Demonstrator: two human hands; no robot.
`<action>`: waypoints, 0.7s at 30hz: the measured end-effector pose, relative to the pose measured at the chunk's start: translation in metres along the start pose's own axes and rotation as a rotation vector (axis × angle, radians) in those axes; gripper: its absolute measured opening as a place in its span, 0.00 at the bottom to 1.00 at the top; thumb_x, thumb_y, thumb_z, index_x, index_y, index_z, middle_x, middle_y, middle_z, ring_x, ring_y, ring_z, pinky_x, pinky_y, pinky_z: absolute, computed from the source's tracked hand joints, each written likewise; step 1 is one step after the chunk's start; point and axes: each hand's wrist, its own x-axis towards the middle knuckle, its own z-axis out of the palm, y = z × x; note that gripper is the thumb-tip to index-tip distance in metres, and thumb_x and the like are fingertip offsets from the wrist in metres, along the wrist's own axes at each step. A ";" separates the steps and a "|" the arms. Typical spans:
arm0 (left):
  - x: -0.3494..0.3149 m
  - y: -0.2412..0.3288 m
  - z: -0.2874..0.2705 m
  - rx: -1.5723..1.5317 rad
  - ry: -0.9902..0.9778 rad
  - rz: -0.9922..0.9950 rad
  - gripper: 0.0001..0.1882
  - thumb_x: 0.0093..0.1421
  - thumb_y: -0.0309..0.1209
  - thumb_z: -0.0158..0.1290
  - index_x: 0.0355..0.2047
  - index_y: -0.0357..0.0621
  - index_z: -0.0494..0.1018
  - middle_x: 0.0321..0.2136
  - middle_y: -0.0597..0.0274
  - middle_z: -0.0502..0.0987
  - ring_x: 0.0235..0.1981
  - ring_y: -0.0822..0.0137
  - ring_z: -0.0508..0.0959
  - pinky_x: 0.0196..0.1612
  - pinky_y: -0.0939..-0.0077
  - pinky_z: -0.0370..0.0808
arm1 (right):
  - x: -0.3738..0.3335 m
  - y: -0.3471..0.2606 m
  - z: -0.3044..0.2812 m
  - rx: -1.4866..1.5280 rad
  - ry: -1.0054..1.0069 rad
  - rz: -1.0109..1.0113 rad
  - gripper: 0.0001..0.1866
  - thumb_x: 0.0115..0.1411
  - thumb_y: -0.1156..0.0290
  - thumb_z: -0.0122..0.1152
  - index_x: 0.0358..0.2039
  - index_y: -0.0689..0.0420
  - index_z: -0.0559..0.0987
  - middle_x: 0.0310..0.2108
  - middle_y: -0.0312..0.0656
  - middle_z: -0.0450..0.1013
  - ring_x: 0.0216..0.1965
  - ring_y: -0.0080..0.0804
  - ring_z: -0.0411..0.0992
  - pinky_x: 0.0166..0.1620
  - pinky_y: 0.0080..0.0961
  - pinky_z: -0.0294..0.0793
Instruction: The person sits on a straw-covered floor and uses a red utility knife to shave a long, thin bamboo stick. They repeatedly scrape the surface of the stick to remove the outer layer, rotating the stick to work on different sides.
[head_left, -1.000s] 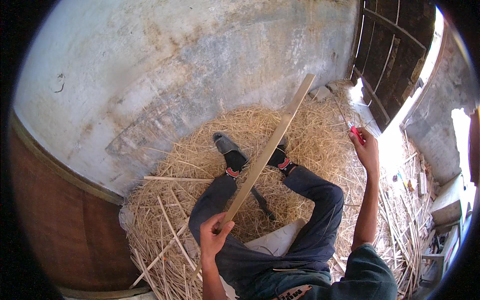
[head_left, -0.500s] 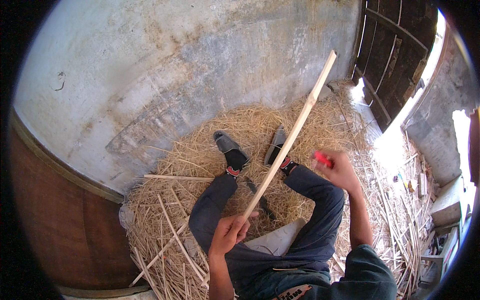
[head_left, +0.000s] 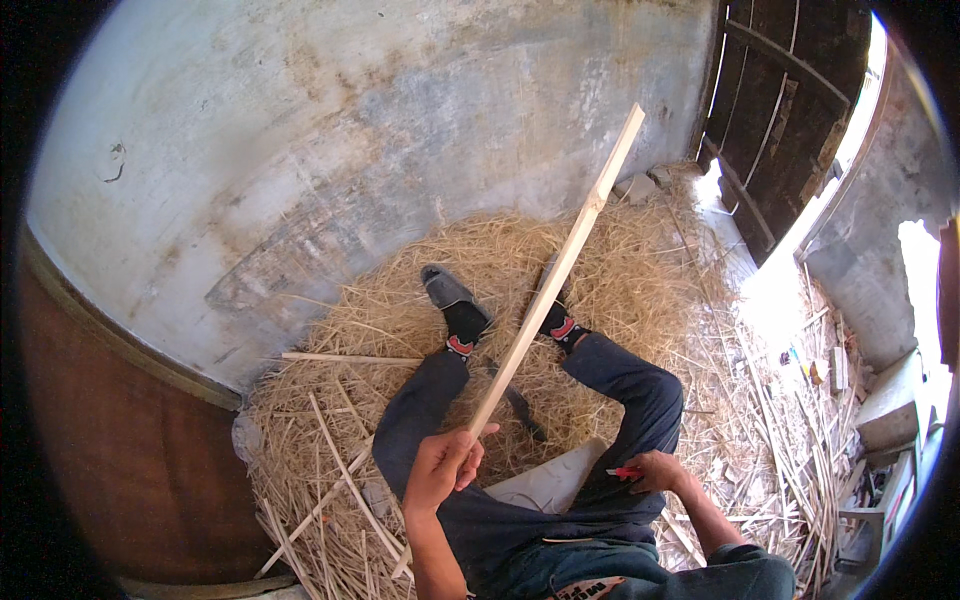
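My left hand (head_left: 443,470) is closed round the lower end of a long pale bamboo strip (head_left: 548,290). The strip slants up and away to the right, with a node showing near its far end. Beside my right thigh, my right hand (head_left: 656,472) grips a small red-handled utility knife (head_left: 626,472), its light tip pointing left. The knife is well apart from the strip. Between my legs a dark, long blade-like tool (head_left: 520,408) lies on the straw, partly hidden behind the strip.
Straw and shavings (head_left: 640,290) cover the floor around my feet. Several loose bamboo strips (head_left: 345,470) lie at the left, and more are heaped at the right. A stained wall (head_left: 400,130) rises ahead; a dark wooden door (head_left: 780,130) stands at the far right.
My right hand has come down and nearer with the red knife, from beside the strip to my right thigh. The strip's far end has shifted slightly left, still in my left hand.
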 end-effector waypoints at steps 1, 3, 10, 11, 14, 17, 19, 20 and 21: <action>0.001 -0.001 0.000 0.003 -0.004 0.010 0.30 0.77 0.49 0.45 0.56 0.29 0.76 0.22 0.68 0.71 0.14 0.80 0.65 0.16 0.80 0.62 | -0.001 0.003 0.006 0.031 0.036 0.018 0.25 0.54 0.53 0.73 0.53 0.40 0.84 0.39 0.41 0.84 0.43 0.45 0.82 0.44 0.42 0.81; 0.002 -0.002 -0.001 0.005 -0.007 0.032 0.30 0.77 0.49 0.45 0.55 0.29 0.76 0.21 0.68 0.71 0.14 0.80 0.65 0.16 0.80 0.62 | 0.000 0.006 0.011 0.095 0.105 0.053 0.22 0.55 0.54 0.71 0.51 0.39 0.85 0.39 0.42 0.84 0.42 0.47 0.82 0.43 0.42 0.81; -0.003 -0.001 -0.005 0.005 0.041 0.051 0.31 0.76 0.50 0.45 0.53 0.29 0.78 0.22 0.66 0.73 0.13 0.80 0.66 0.15 0.80 0.63 | 0.005 -0.006 -0.025 0.040 0.279 0.005 0.16 0.57 0.52 0.71 0.38 0.49 0.86 0.33 0.47 0.82 0.37 0.52 0.81 0.38 0.44 0.78; -0.005 0.000 -0.007 0.006 0.049 0.045 0.31 0.76 0.50 0.45 0.53 0.29 0.78 0.22 0.65 0.73 0.13 0.80 0.66 0.14 0.80 0.63 | 0.007 -0.006 -0.033 0.056 0.306 -0.008 0.14 0.58 0.54 0.70 0.39 0.49 0.86 0.33 0.48 0.82 0.37 0.53 0.81 0.38 0.44 0.79; -0.007 -0.001 -0.011 0.024 0.059 0.078 0.32 0.76 0.51 0.45 0.52 0.28 0.78 0.23 0.64 0.74 0.13 0.80 0.67 0.13 0.80 0.64 | 0.013 -0.027 -0.082 0.091 0.425 -0.041 0.11 0.61 0.58 0.68 0.40 0.49 0.86 0.34 0.50 0.82 0.38 0.54 0.80 0.40 0.46 0.79; -0.007 -0.001 -0.011 -0.004 0.087 0.047 0.28 0.78 0.45 0.44 0.55 0.26 0.77 0.22 0.68 0.71 0.14 0.81 0.65 0.16 0.81 0.63 | 0.023 -0.052 -0.121 0.104 0.622 -0.079 0.11 0.62 0.61 0.68 0.39 0.52 0.86 0.33 0.52 0.81 0.37 0.55 0.80 0.39 0.45 0.78; -0.006 0.003 -0.009 -0.011 0.085 0.043 0.28 0.78 0.45 0.44 0.55 0.26 0.76 0.22 0.68 0.72 0.14 0.81 0.66 0.16 0.81 0.63 | 0.035 -0.069 -0.140 0.154 0.758 -0.162 0.11 0.62 0.61 0.68 0.40 0.54 0.86 0.32 0.52 0.81 0.36 0.56 0.79 0.38 0.44 0.78; -0.006 0.004 -0.008 -0.013 0.085 0.040 0.29 0.78 0.45 0.44 0.55 0.26 0.76 0.22 0.67 0.72 0.15 0.81 0.66 0.16 0.81 0.63 | 0.040 -0.082 -0.151 0.225 0.784 -0.152 0.12 0.62 0.63 0.68 0.41 0.55 0.85 0.33 0.53 0.81 0.36 0.55 0.79 0.39 0.43 0.78; -0.007 0.004 -0.009 -0.019 0.080 0.051 0.29 0.78 0.45 0.44 0.56 0.26 0.76 0.22 0.67 0.72 0.15 0.81 0.66 0.16 0.81 0.63 | 0.041 -0.101 -0.165 0.296 0.805 -0.146 0.12 0.62 0.64 0.69 0.42 0.56 0.85 0.34 0.53 0.81 0.36 0.55 0.80 0.39 0.42 0.78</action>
